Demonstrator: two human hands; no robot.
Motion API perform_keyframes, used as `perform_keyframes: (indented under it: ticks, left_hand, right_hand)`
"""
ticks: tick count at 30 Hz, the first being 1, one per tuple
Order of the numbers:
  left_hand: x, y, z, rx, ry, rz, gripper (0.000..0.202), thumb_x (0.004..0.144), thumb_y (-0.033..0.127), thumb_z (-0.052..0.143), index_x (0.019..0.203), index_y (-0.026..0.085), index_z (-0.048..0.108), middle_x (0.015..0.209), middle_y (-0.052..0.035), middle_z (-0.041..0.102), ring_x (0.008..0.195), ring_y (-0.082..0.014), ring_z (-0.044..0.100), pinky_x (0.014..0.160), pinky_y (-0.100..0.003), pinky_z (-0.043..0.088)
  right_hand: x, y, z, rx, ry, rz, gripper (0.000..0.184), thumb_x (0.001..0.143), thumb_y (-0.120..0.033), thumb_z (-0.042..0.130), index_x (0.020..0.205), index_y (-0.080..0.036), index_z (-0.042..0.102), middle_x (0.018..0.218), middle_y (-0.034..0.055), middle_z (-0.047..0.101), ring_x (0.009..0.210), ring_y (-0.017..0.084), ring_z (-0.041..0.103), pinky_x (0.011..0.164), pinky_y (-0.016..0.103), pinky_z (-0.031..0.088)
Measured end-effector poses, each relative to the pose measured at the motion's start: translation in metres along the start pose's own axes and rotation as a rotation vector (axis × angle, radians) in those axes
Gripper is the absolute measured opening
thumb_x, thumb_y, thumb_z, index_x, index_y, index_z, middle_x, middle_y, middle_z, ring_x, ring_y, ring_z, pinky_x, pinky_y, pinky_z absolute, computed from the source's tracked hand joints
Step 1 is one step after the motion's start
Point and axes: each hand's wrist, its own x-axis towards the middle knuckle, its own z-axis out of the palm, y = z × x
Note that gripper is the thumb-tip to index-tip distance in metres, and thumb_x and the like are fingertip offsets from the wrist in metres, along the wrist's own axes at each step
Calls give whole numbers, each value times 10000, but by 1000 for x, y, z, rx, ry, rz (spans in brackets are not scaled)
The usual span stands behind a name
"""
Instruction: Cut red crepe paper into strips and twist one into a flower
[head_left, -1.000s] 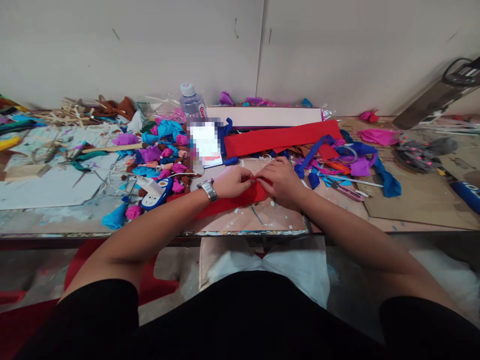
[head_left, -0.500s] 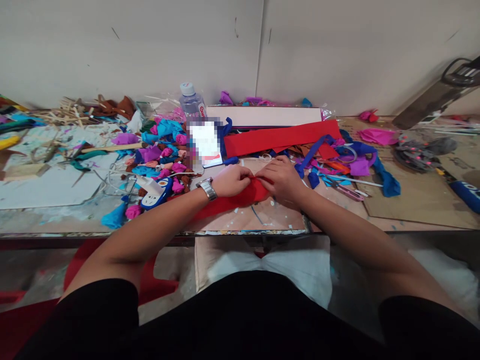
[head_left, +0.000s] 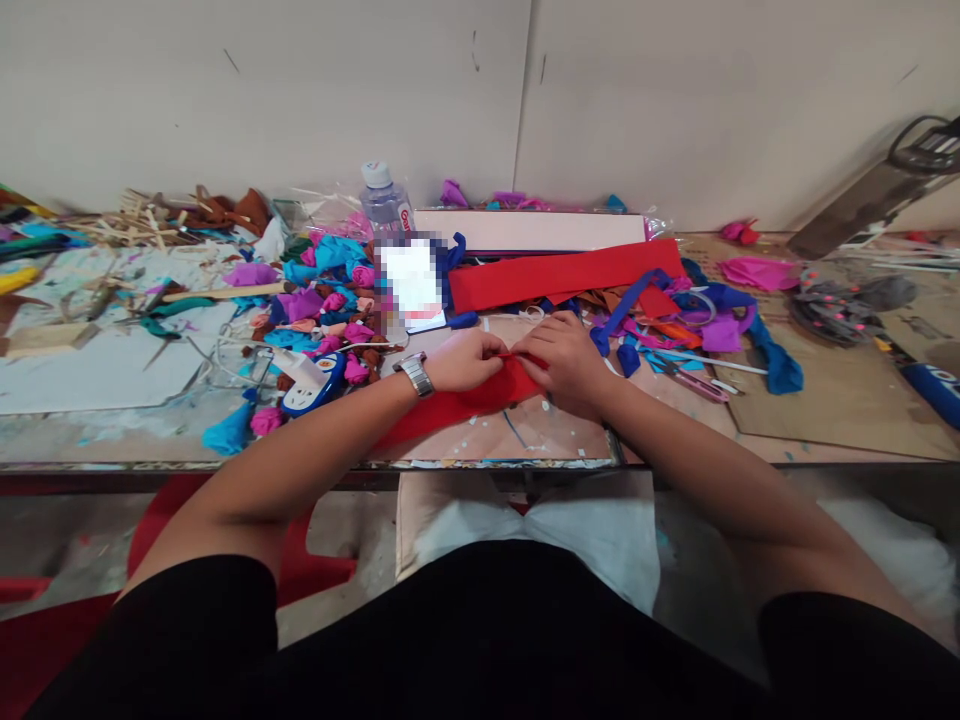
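A strip of red crepe paper [head_left: 457,408] lies on the table below my hands, running left under my watch-side forearm. My left hand [head_left: 466,362] pinches its upper edge between thumb and fingers. Close beside it, my right hand [head_left: 559,355] is closed on the same edge, its fingertips nearly meeting the left ones. The exact fold between the fingertips is too small to make out. Behind my hands a second, wider red strip [head_left: 566,275] lies flat over blue and brown scraps.
A phone [head_left: 412,280] with a lit, blurred screen leans before a plastic bottle [head_left: 384,205]. Paper flowers and a power strip [head_left: 311,385] crowd the left. A pink cutter [head_left: 701,385], cardboard [head_left: 840,400] and a dark tumbler [head_left: 862,200] are on the right.
Both hands keep their pinch on the red strip, with only slight finger movement at its upper edge. The view has shifted a little.
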Motion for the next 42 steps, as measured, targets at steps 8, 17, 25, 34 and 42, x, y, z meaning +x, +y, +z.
perform_keyframes:
  ticks: [8, 17, 25, 34, 42]
  left_hand:
    - [3, -6, 0, -135, -40, -65, 257, 785, 256, 510, 830, 158, 744, 700, 4, 619, 658, -138, 485, 617, -287, 336]
    - [5, -11, 0, -152, -50, -44, 291, 825, 286, 520, 919, 154, 762, 773, 2, 678, 697, -142, 526, 690, -290, 382]
    - [-1, -3, 2, 61, 39, 101, 346, 994, 390, 515, 818, 163, 710, 647, 18, 565, 600, -122, 433, 613, -307, 289]
    - [-3, 0, 2, 160, 72, 150, 339, 1009, 368, 486, 867, 177, 728, 713, -21, 667, 639, -149, 521, 644, -313, 332]
    - [-4, 3, 1, 165, 72, 165, 327, 1008, 336, 481, 910, 176, 749, 730, -30, 683, 634, -149, 507, 645, -321, 334]
  right_hand:
    - [1, 1, 2, -15, 73, -41, 188, 1046, -243, 599, 1017, -243, 785, 1000, 41, 816, 966, 238, 666, 989, 457, 383]
    - [1, 2, 2, -2, 76, -45, 193, 1033, -250, 599, 1022, -248, 792, 1005, 50, 819, 956, 242, 672, 999, 469, 392]
    - [0, 5, 3, -31, 51, -37, 189, 1039, -292, 599, 1021, -227, 775, 1019, 63, 818, 961, 255, 679, 990, 478, 398]
    - [0, 4, 1, -37, 17, -12, 162, 1014, -260, 600, 962, -208, 744, 980, 70, 808, 947, 262, 675, 988, 470, 387]
    - [0, 4, 2, -10, 28, -10, 161, 1021, -268, 601, 989, -210, 747, 995, 68, 813, 954, 260, 685, 985, 463, 388]
